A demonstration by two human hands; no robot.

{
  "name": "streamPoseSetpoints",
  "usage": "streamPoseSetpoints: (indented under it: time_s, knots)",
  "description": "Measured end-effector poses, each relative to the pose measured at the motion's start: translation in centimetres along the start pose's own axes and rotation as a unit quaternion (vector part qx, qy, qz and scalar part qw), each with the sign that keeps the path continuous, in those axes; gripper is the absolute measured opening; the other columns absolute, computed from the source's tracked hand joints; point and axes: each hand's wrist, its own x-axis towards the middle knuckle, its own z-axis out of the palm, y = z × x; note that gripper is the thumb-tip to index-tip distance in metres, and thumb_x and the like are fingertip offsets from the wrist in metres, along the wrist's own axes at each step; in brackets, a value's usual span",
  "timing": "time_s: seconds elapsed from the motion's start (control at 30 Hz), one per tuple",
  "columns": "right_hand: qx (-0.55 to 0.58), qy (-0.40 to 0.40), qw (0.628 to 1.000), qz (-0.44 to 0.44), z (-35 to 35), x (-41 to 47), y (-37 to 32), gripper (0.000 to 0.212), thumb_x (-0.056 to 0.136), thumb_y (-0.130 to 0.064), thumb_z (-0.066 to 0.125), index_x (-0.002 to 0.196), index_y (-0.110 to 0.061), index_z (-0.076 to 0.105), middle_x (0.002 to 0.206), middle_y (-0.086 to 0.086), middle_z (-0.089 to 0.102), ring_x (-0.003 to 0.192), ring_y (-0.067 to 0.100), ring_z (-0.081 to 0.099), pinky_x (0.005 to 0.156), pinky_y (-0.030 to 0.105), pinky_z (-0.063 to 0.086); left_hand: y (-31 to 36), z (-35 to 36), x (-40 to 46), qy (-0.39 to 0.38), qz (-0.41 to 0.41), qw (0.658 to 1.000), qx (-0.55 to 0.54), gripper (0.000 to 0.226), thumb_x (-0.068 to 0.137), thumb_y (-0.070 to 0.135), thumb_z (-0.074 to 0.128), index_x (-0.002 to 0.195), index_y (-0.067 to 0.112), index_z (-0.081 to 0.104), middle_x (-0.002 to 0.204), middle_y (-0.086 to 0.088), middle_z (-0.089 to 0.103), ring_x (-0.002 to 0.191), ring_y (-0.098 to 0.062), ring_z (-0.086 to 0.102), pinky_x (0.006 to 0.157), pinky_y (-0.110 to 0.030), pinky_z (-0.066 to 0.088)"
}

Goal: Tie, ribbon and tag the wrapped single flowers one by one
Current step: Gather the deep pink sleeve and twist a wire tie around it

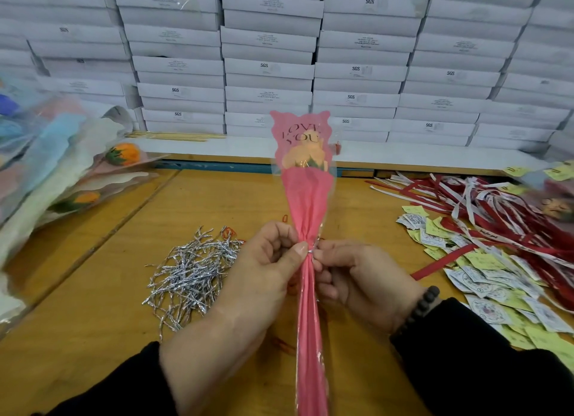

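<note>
White boxes [269, 71] are standing stacked in rows behind a wooden table [93, 307]. Over the table's middle, a person is holding a pink wrapped flower [306, 179] upright, its sleeve printed LOVE YOU and gathered narrow at the neck. The left hand [267, 260] is gripping that neck, thumb pressing against the wrap. The right hand [351, 276] is pinching a silver tie [314, 248] at the same spot, fingers curling around the sleeve. A heap of silver ties [192, 269] is lying just left of the hands. Red and white ribbons [503, 217] are sprawling at the right, with tags [484, 279] scattered beside and beneath them. More wrapped flowers [62, 173] are lying piled at the left edge.
</note>
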Motion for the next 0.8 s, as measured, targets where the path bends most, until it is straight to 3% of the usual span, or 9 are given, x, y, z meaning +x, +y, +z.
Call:
streamPoseSetpoints:
  time_s: [0.27, 0.43, 0.57, 0.8]
  knots:
    - [0.068, -0.071, 0.995, 0.032, 0.1, -0.3, 0.0, 0.018, 0.084, -0.01, 0.042, 0.066, -0.01, 0.045, 0.051, -0.002, 0.039, 0.042, 0.009, 0.036, 0.046, 0.02, 0.031, 0.1, -0.4, 0.1, 0.002, -0.006, 1.0, 0.002, 0.001, 0.084, 0.002, 0.054, 0.084, 0.002, 0.055, 0.06, -0.008, 0.061, 0.05, -0.017, 0.06, 0.052, -0.029, 0.055]
    - [0.06, -0.046, 0.997, 0.037, 0.6, 0.0, 0.3, 0.027, 0.093, -0.012, 0.036, 0.068, -0.011, 0.047, 0.051, -0.002, 0.042, 0.043, 0.009, 0.039, 0.045, 0.02, 0.035, 0.3, -0.3, 0.0, 0.014, -0.034, 0.998, -0.042, 0.006, 0.084, 0.004, 0.054, 0.088, -0.001, 0.053, 0.056, -0.012, 0.056, 0.041, -0.022, 0.055, 0.04, -0.034, 0.052]
    - [0.001, -0.015, 0.999, 0.04, 1.1, 0.1, 0.8, 0.035, 0.099, -0.021, 0.035, 0.068, -0.012, 0.049, 0.053, -0.001, 0.047, 0.045, 0.011, 0.043, 0.045, 0.02, 0.037, 0.2, -0.5, 0.2, 0.036, -0.036, 0.998, -0.029, 0.005, 0.086, 0.006, 0.053, 0.087, 0.001, 0.054, 0.055, -0.012, 0.053, 0.038, -0.021, 0.05, 0.036, -0.03, 0.048]
    - [-0.057, 0.007, 0.998, 0.011, 1.7, 0.4, 1.0, 0.034, 0.096, -0.027, 0.044, 0.068, -0.012, 0.056, 0.058, 0.003, 0.054, 0.046, 0.011, 0.049, 0.041, 0.019, 0.04, -0.2, -0.8, 0.5, 0.055, -0.023, 0.998, -0.018, 0.001, 0.082, 0.008, 0.057, 0.082, 0.006, 0.057, 0.06, -0.002, 0.056, 0.045, -0.013, 0.051, 0.042, -0.026, 0.046]
